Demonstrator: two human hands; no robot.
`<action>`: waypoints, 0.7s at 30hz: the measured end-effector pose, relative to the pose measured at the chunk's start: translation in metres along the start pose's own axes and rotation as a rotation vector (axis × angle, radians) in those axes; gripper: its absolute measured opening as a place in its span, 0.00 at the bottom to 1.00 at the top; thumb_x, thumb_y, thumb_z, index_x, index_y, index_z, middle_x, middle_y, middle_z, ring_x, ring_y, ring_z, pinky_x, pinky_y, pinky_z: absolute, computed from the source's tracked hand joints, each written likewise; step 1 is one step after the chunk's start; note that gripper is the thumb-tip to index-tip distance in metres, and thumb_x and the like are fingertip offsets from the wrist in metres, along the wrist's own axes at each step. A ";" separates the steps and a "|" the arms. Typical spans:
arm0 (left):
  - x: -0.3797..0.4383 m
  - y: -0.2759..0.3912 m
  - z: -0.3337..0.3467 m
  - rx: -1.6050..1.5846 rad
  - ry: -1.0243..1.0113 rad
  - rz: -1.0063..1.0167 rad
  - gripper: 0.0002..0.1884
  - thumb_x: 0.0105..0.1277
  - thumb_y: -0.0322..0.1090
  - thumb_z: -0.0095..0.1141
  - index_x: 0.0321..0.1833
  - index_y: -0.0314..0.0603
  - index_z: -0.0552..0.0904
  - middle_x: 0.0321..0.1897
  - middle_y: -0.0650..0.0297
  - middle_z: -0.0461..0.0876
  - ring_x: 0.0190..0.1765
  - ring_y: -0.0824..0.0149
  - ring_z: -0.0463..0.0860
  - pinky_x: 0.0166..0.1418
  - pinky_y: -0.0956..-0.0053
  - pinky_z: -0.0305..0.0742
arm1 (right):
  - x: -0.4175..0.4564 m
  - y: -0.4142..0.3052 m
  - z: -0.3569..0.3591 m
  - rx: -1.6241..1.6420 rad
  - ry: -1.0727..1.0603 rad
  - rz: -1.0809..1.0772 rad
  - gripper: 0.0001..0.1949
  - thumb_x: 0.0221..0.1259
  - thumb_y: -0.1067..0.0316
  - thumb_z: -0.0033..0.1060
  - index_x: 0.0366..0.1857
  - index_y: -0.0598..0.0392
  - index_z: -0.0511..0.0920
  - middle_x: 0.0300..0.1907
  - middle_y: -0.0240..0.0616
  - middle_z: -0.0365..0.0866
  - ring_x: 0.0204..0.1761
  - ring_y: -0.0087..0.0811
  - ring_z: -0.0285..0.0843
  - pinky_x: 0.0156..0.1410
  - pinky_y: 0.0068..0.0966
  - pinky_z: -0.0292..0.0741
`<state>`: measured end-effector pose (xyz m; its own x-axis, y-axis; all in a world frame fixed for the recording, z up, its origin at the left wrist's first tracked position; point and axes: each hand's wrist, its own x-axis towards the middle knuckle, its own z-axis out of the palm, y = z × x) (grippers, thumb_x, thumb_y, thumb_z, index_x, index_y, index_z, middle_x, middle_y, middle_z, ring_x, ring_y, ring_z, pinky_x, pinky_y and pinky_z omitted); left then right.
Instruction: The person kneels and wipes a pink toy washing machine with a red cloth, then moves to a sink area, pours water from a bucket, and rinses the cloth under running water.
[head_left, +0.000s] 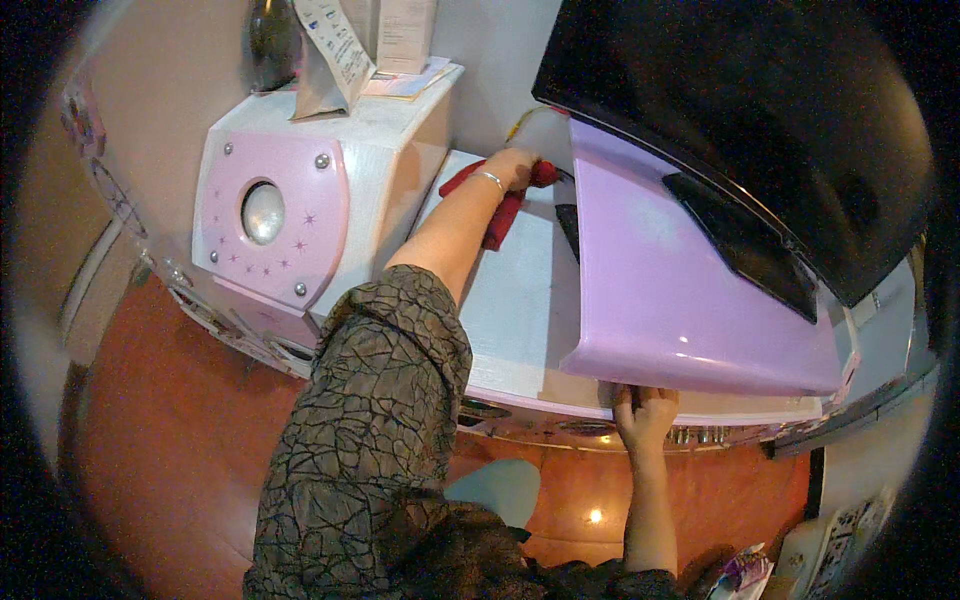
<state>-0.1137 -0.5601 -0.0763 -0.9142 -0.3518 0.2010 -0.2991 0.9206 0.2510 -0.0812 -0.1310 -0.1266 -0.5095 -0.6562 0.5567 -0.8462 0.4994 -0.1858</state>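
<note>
My left hand (515, 169), with a bracelet at the wrist, is closed on a red cloth (504, 217) near the back of a white cabinet top (510, 300). Part of the cloth hangs loosely below the wrist. To the right lies a raised, glossy lilac panel (645, 285) that carries the dark foot of a television (742, 247). My right hand (646, 411) is at the front edge of this panel, with its fingertips hidden beneath it. Whether the fingers bear the panel's weight cannot be seen.
A white and pink speaker-like box (262, 217) stands at the left, with a dark bottle (271, 45), a paper bag (330, 67), a carton (405, 34) and papers on top. The black television screen (735, 112) overhangs the panel. A thin cable (521, 124) runs behind the cloth.
</note>
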 end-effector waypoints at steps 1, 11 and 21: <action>0.001 -0.001 0.003 0.012 0.024 0.044 0.21 0.52 0.27 0.51 0.52 0.46 0.74 0.46 0.48 0.77 0.51 0.49 0.76 0.54 0.62 0.71 | -0.005 0.003 -0.001 -0.013 -0.019 -0.008 0.18 0.44 0.58 0.60 0.41 0.53 0.77 0.46 0.48 0.75 0.50 0.53 0.68 0.60 0.49 0.58; -0.063 0.036 0.006 -0.083 0.008 0.182 0.15 0.53 0.32 0.53 0.46 0.44 0.76 0.38 0.49 0.80 0.43 0.49 0.79 0.47 0.61 0.73 | -0.003 -0.001 -0.004 -0.078 0.104 -0.070 0.13 0.44 0.61 0.59 0.33 0.54 0.77 0.31 0.43 0.79 0.36 0.50 0.74 0.50 0.44 0.66; -0.106 0.058 0.007 -0.170 0.084 0.153 0.16 0.52 0.32 0.54 0.46 0.49 0.78 0.39 0.51 0.80 0.43 0.48 0.78 0.48 0.59 0.72 | 0.000 -0.007 -0.010 -0.007 -0.034 -0.155 0.12 0.50 0.67 0.57 0.38 0.59 0.78 0.37 0.50 0.77 0.42 0.51 0.72 0.51 0.41 0.66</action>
<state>-0.0358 -0.4683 -0.0899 -0.9172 -0.2300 0.3252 -0.1024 0.9251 0.3657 -0.0733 -0.1290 -0.1168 -0.3777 -0.7442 0.5509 -0.9142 0.3943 -0.0940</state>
